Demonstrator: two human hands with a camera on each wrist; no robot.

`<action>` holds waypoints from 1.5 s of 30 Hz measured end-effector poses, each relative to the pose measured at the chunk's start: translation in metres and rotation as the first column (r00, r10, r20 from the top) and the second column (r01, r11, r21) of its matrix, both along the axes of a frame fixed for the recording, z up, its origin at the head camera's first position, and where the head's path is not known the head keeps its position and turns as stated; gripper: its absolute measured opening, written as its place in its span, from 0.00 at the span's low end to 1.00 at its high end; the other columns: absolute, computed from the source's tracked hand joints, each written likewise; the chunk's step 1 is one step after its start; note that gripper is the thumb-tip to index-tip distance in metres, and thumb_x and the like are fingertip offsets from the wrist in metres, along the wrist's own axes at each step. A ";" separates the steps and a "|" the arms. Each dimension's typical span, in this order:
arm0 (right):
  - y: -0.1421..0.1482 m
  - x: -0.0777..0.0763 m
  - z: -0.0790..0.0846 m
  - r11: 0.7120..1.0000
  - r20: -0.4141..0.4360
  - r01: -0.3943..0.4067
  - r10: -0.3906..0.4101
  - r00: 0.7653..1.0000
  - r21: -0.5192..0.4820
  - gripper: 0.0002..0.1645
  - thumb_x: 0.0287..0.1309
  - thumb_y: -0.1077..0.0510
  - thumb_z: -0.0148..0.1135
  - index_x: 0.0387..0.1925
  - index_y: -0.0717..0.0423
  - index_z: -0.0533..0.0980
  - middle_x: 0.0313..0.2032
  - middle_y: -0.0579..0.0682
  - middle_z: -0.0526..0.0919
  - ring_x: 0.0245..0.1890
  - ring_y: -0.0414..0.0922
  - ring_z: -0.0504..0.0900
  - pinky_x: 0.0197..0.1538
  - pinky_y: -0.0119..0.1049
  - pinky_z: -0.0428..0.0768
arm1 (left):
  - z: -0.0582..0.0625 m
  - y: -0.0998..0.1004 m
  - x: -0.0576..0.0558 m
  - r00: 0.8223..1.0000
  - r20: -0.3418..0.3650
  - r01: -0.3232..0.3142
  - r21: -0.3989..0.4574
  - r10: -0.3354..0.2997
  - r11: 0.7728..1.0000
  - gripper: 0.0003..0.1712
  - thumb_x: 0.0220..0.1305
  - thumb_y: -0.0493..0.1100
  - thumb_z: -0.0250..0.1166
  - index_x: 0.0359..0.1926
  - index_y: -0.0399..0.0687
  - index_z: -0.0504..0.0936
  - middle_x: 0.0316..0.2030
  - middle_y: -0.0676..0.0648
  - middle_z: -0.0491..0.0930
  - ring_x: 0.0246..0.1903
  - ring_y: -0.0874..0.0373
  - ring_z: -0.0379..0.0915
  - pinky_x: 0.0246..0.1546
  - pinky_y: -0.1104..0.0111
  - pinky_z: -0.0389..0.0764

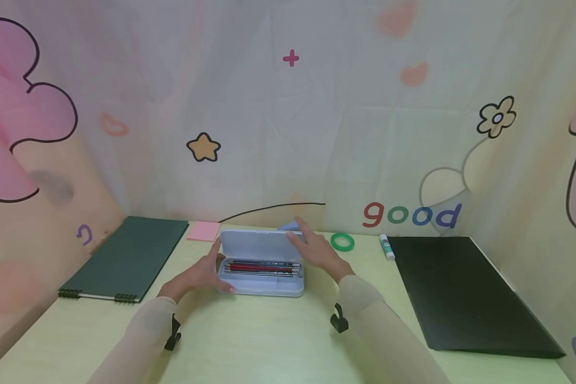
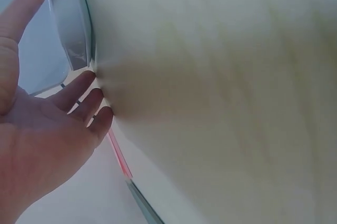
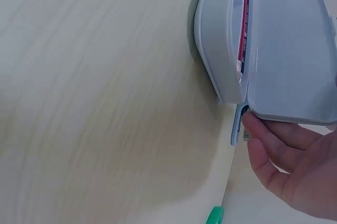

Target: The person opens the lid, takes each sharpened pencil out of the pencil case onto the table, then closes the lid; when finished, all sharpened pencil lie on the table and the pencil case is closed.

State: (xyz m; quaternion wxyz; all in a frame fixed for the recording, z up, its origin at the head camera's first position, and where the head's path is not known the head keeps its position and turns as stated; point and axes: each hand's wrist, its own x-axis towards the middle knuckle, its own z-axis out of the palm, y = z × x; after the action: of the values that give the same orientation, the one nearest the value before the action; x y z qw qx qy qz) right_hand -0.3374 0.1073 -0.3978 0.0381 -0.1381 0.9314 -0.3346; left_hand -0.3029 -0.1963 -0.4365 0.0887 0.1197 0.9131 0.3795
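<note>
A pale blue pencil case (image 1: 269, 288) lies open on the table, its lid (image 1: 254, 244) raised at the back. Several pencils (image 1: 261, 268), dark and red, rest in its tray. My left hand (image 1: 199, 274) is spread at the case's left end, thumb by the front corner and fingers toward the lid. In the left wrist view its fingers (image 2: 79, 100) are nearly straight beside the case. At the lid's right side, my right hand (image 1: 319, 250) holds the edge, with the thumb in front; the right wrist view shows fingers (image 3: 274, 142) behind it.
Behind the lid sits a partly hidden light blue object (image 1: 288, 226). A pink sticky-note pad (image 1: 204, 231) and a dark green spiral notebook (image 1: 129, 256) lie left. To the right are a green tape roll (image 1: 342, 241), a glue stick (image 1: 386, 247) and a black folder (image 1: 465, 293).
</note>
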 end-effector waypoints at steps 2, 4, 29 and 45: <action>-0.002 -0.001 0.001 1.000 0.008 0.013 -0.013 1.000 -0.004 0.44 0.71 0.29 0.38 0.80 0.38 0.43 0.74 0.57 0.62 0.71 0.66 0.64 0.70 0.64 0.62 | 0.000 0.000 0.001 1.000 -0.014 0.000 0.005 0.000 1.000 0.82 0.39 0.48 0.85 0.77 0.45 0.28 0.68 0.27 0.64 0.70 0.32 0.58 0.72 0.38 0.54; -0.003 -0.002 0.002 1.000 0.010 0.021 -0.021 1.000 -0.015 0.44 0.71 0.29 0.38 0.80 0.39 0.43 0.74 0.57 0.63 0.71 0.66 0.65 0.70 0.64 0.63 | -0.001 0.000 0.001 1.000 -0.026 0.001 0.005 -0.001 1.000 0.84 0.39 0.48 0.86 0.77 0.45 0.27 0.68 0.26 0.64 0.70 0.32 0.59 0.72 0.38 0.54; -0.009 -0.020 -0.004 0.992 0.064 0.117 -0.115 0.991 -0.040 0.45 0.72 0.29 0.38 0.80 0.40 0.41 0.74 0.59 0.63 0.54 0.61 0.82 0.63 0.59 0.74 | 0.001 0.003 0.002 1.000 -0.013 -0.001 -0.117 -0.001 0.993 0.77 0.44 0.53 0.83 0.79 0.48 0.34 0.72 0.30 0.60 0.70 0.35 0.58 0.71 0.39 0.59; -0.001 -0.015 0.019 0.992 -0.267 0.054 -0.082 0.960 -0.112 0.46 0.70 0.42 0.55 0.79 0.44 0.45 0.51 0.59 0.80 0.51 0.54 0.80 0.52 0.51 0.81 | 0.004 0.013 0.001 1.000 -0.020 0.016 -0.330 -0.024 0.944 0.67 0.41 0.63 0.81 0.78 0.57 0.55 0.66 0.35 0.63 0.62 0.40 0.60 0.62 0.40 0.70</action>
State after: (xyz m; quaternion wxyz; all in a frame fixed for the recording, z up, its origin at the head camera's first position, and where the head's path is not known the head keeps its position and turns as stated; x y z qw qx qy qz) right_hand -0.3521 0.1061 -0.3785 -0.1085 -0.1524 0.9134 -0.3615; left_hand -0.3023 -0.1830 -0.4329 0.1002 0.1168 0.9635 0.2192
